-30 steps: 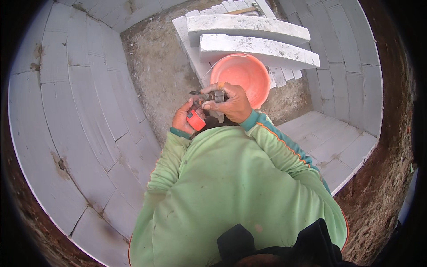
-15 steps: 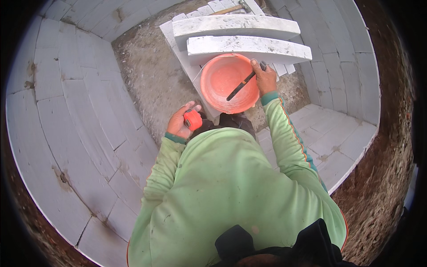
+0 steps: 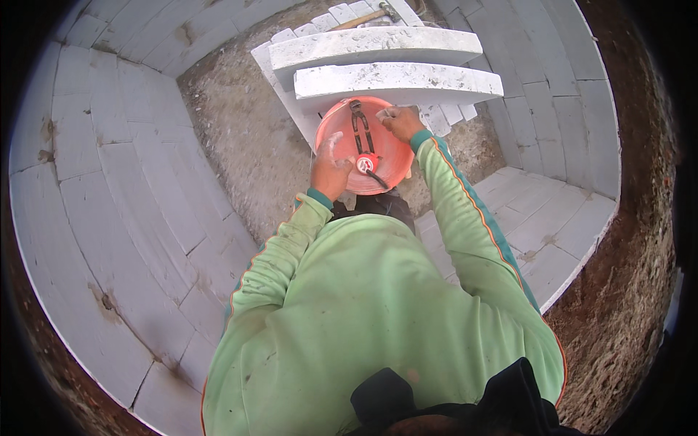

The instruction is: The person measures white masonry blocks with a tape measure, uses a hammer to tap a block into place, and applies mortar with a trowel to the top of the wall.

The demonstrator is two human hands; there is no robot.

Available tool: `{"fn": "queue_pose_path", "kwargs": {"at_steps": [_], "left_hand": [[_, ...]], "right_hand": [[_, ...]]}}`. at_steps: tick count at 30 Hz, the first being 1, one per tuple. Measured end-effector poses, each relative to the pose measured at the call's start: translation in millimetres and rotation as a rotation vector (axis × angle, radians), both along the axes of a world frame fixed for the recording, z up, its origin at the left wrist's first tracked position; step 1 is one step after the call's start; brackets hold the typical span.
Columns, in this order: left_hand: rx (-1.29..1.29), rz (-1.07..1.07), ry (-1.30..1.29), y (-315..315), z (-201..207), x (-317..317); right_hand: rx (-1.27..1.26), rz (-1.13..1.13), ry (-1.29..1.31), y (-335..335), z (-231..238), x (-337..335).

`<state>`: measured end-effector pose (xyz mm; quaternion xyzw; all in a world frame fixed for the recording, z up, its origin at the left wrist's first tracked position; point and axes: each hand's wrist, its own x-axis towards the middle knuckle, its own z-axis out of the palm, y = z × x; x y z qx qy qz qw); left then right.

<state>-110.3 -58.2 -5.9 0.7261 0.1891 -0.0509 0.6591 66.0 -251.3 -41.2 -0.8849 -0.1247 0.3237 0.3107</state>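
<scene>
An orange bucket (image 3: pixel 331 120) stands close in front of me, tilted so that its inside shows. A pair of pincers (image 3: pixel 356 116) lies inside, jaws toward the far rim. Beside the pincers' handles, at the near side, rests a red tape measure (image 3: pixel 366 163); a dark handle end sticks out past it. My left hand (image 3: pixel 331 168) is at the bucket's left side, fingers stretched out and thumb close to the tape measure. At the upper right rim my right hand (image 3: pixel 401 123) has its fingers curled over the edge; its fingertips reach inside.
Two long white blocks (image 3: pixel 396 81) lie on a stack of pale pieces (image 3: pixel 287 91) just beyond the bucket. A hammer (image 3: pixel 360 22) rests behind them. Pale block walls (image 3: pixel 131 189) surround me, with a rough dirt floor (image 3: pixel 233 109) at left and a block ledge (image 3: pixel 523 225) at right.
The tape measure from my left hand and the dark-handled tool from my right hand now lie in the bucket. My left hand has moved right and up to the bucket's side.
</scene>
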Motion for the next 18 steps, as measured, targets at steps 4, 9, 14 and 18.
{"fn": "queue_pose_path", "kwargs": {"at_steps": [4, 9, 14, 18], "left_hand": [[0.607, 0.153, -0.251, 25, 8, -13], [0.315, 0.067, 0.040, 47, -55, -8], [0.199, -0.060, 0.138, 41, -75, -4], [0.159, -0.047, 0.190, 46, -67, -6]], "right_hand": [[0.089, -0.237, 0.229, -2, 35, -28], [0.280, -0.310, 0.498, 6, 42, -49], [0.256, -0.042, 0.055, -8, -18, -55], [0.010, -0.221, -0.231, 37, -14, -70]]}}
